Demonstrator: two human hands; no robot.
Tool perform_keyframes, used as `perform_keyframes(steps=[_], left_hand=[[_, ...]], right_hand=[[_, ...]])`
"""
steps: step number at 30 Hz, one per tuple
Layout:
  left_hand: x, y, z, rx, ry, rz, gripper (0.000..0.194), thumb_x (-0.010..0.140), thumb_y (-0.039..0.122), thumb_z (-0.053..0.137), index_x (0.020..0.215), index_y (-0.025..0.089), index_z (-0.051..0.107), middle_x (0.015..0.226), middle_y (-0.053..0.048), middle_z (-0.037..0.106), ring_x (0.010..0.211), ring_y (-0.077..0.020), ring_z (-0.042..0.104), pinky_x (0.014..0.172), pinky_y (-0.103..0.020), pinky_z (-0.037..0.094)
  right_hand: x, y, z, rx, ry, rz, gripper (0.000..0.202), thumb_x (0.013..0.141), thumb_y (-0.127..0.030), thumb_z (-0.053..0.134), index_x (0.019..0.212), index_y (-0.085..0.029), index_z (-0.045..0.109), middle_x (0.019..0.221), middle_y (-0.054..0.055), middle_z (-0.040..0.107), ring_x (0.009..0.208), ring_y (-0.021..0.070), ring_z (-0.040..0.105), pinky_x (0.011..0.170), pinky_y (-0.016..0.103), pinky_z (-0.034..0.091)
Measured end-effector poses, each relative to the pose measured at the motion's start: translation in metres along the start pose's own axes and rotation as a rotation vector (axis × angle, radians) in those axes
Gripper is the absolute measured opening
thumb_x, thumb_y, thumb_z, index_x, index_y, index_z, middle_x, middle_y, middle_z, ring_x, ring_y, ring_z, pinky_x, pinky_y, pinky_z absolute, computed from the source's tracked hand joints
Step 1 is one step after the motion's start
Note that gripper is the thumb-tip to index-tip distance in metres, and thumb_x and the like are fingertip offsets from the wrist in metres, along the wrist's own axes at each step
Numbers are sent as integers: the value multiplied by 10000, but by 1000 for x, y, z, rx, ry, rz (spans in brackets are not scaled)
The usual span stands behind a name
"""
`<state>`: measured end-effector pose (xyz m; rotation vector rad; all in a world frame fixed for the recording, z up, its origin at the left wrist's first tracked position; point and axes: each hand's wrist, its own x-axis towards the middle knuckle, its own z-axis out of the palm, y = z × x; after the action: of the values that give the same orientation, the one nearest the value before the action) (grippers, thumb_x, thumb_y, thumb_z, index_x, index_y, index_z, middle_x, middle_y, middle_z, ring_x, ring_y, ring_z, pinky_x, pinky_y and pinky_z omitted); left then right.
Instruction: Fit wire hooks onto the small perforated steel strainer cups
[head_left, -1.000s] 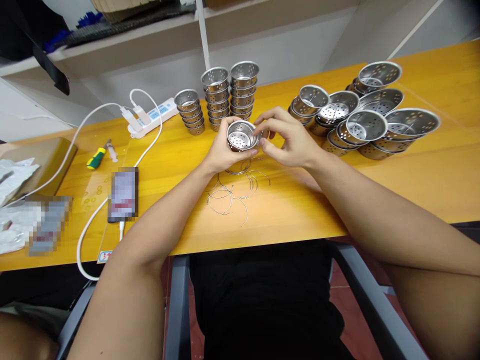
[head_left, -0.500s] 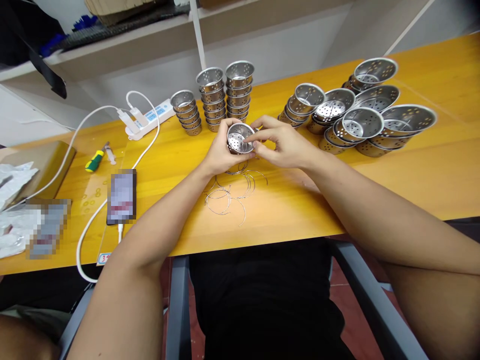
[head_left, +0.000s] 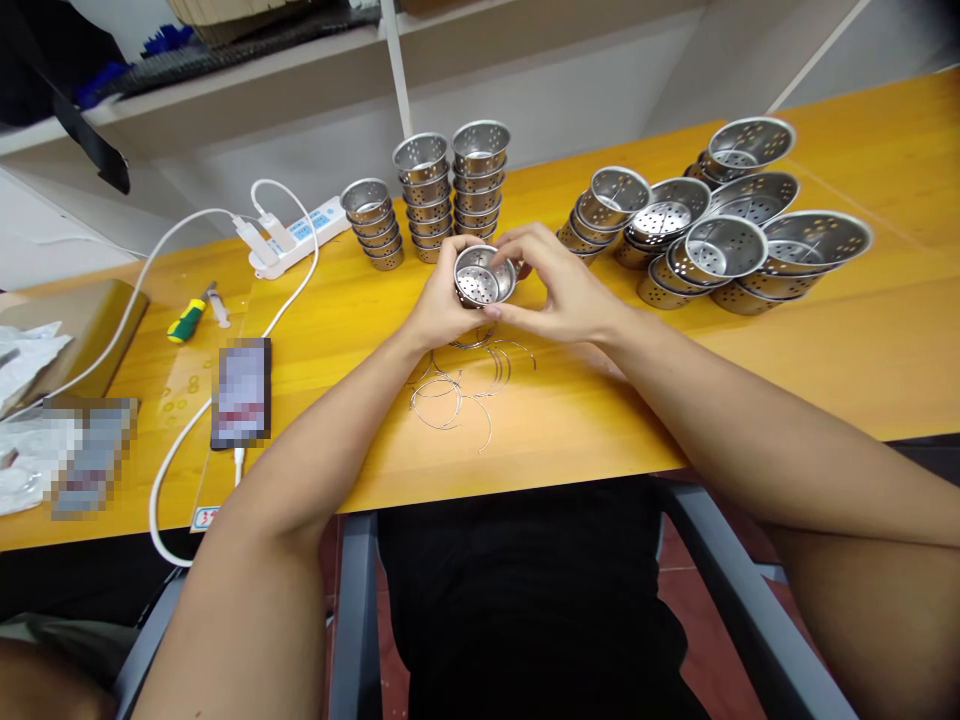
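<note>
Above the table I hold a small perforated metal cup, its open mouth tilted toward me. My left hand wraps round its left side, with the far fingers mostly hidden behind it. On the cup's right side my right hand is curved, thumb at the near rim and fingertips at the far right rim. Holes dot the cup's base and wall. Below the hands lie several thin curved metal wires, some bent into loops.
Stacks of perforated cups stand at the back, and more leaning stacks on the right. A power strip with white cables, a phone, a green-yellow screwdriver and a cardboard box are on the left.
My right fingers have come out of the cup's inside and now grip its right rim, with the thumb lower. The left hand stays on the cup.
</note>
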<state>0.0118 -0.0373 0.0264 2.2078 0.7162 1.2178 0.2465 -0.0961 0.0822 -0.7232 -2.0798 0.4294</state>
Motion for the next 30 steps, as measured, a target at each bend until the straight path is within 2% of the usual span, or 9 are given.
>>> perform_keyframes(steps=[3, 7, 12, 15, 17, 20, 24, 27, 30], left_hand=[[-1, -1, 2, 0, -29, 33, 1230, 743, 955, 909, 1632, 318, 345, 1529, -137, 579, 1410, -352, 711, 1197, -526, 631], [-2, -3, 0, 46, -33, 139, 1226, 824, 972, 831, 1711, 343, 267, 1627, -155, 514, 1514, -381, 653, 1248, -576, 594], [-3, -11, -12, 156, 36, 173, 1026, 961, 890, 760, 1733, 399, 298, 1575, -132, 582, 1393, -343, 715, 1184, -559, 614], [-4, -17, -17, 191, 87, 169, 898, 1028, 831, 709, 1734, 411, 346, 1553, -121, 611, 1349, -323, 724, 1154, -533, 618], [-4, -21, -19, 193, 99, 164, 832, 1058, 806, 676, 1727, 413, 376, 1547, -116, 616, 1303, -302, 730, 1110, -507, 629], [-5, -24, -20, 187, 106, 159, 777, 1073, 795, 653, 1703, 407, 415, 1534, -113, 620, 1221, -274, 731, 1037, -477, 641], [-5, -25, -19, 202, 101, 146, 741, 1092, 775, 629, 1700, 409, 417, 1547, -110, 611, 1215, -269, 728, 1013, -471, 645], [-5, -27, -18, 213, 96, 127, 734, 1097, 765, 625, 1704, 418, 403, 1557, -105, 605, 1225, -271, 732, 1007, -470, 652], [-6, -28, -17, 218, 80, 99, 732, 1092, 772, 627, 1690, 410, 409, 1579, -112, 593, 1266, -289, 735, 1034, -490, 660]], right_hand=[[1, -1, 2, 1, -5, -8, 871, 874, -760, 948, 1565, -303, 677, 1484, 159, 725, 1362, 437, 686, 1149, 615, 631], [2, -2, -6, -79, -4, -20, 941, 887, -756, 916, 1656, -306, 614, 1527, 174, 681, 1450, 487, 643, 1247, 685, 562], [6, -4, -59, -412, 221, 33, 875, 923, -675, 858, 1654, -270, 597, 1523, 236, 601, 1507, 502, 559, 1305, 751, 500], [5, 5, -95, -564, 341, 153, 786, 1067, -642, 714, 1723, -247, 542, 1582, 238, 559, 1572, 465, 527, 1365, 697, 470], [4, 15, -108, -573, 358, 224, 728, 1070, -715, 698, 1685, -345, 579, 1591, 183, 574, 1529, 475, 550, 1363, 725, 451], [1, 26, -112, -557, 315, 336, 646, 1074, -763, 694, 1609, -406, 634, 1573, 154, 607, 1486, 459, 584, 1365, 728, 459], [2, 28, -104, -592, 263, 438, 566, 1056, -648, 800, 1475, -270, 757, 1505, 213, 668, 1427, 437, 655, 1343, 684, 512], [1, 33, -101, -630, 257, 436, 667, 1020, -517, 827, 1557, -134, 731, 1512, 245, 686, 1443, 429, 682, 1343, 668, 512], [-3, 39, -102, -617, 272, 390, 690, 1022, -531, 825, 1608, -193, 690, 1565, 226, 674, 1498, 447, 655, 1360, 692, 494]])
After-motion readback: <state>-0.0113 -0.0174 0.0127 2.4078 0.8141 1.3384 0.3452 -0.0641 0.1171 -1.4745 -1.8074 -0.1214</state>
